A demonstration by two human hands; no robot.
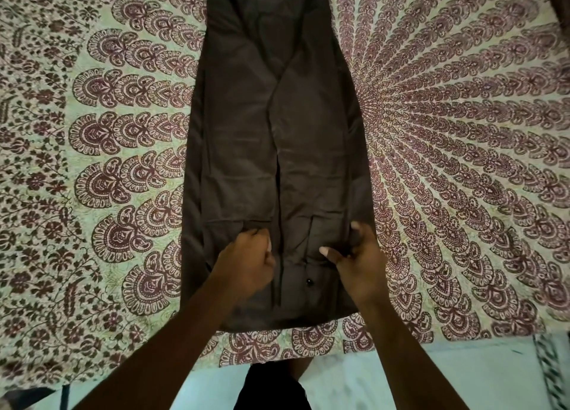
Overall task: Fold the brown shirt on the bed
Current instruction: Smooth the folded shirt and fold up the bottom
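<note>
— Where's the brown shirt [277, 150] lying?

— Flat on the bed [447, 169], lengthwise, running away from the person as a long narrow strip. Both sides are folded in to the middle, so two edges meet in a seam-like line down its length. The cloth is a matte, dark brown weave with soft creases, and a small dark button [308, 283] shows near the close end.

— And the hands?

— Both are on the near end of the shirt. The left hand [246, 263] is curled into a loose fist, its fingers [257, 233] closed and pinching the cloth just left of the centre line. The right hand [359, 266] grips a bunch of fabric to the right of it, thumb stretched toward the middle, forefinger raised.

— What's under the shirt?

— A pale cotton-looking bedspread [129, 138] printed with maroon paisley fans that radiate from a point at the shirt's right edge, bordered by small flowers. Below the bed's edge, a smooth light floor [385, 388].
</note>
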